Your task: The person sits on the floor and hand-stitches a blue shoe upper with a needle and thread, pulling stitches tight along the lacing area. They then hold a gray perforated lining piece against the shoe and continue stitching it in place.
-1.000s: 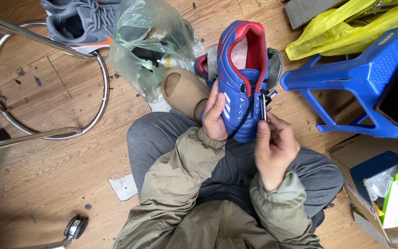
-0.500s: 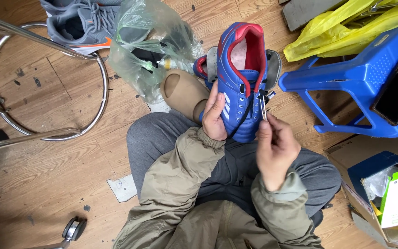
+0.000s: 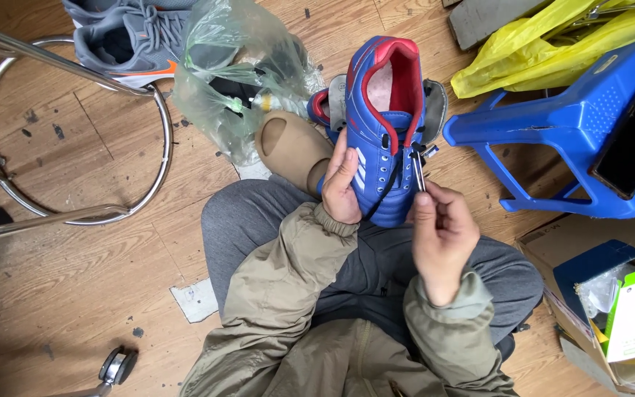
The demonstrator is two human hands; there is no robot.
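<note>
The blue and red football boot (image 3: 380,110) stands toe-down on the person's lap, at about twelve o'clock from the knees, tongue side up; the left hand (image 3: 343,184) grips its side at the boot's eight o'clock, thumb across the upper, closed on the shoe; the right hand (image 3: 442,239), at the boot's five o'clock, pinches the pale tip of the black lace (image 3: 387,184) between thumb and forefinger, tip pointing up towards the eyelets. The lacing looks partway done (lower eyelets filled, upper ones bare, as far as I can tell); the next eyelet would need the tip aimed squarely and the boot held steady. A tan clog (image 3: 292,147) lies at the boot's nine o'clock, a clear plastic bag (image 3: 233,66) at ten; a blue plastic stool (image 3: 567,125) at three.
</note>
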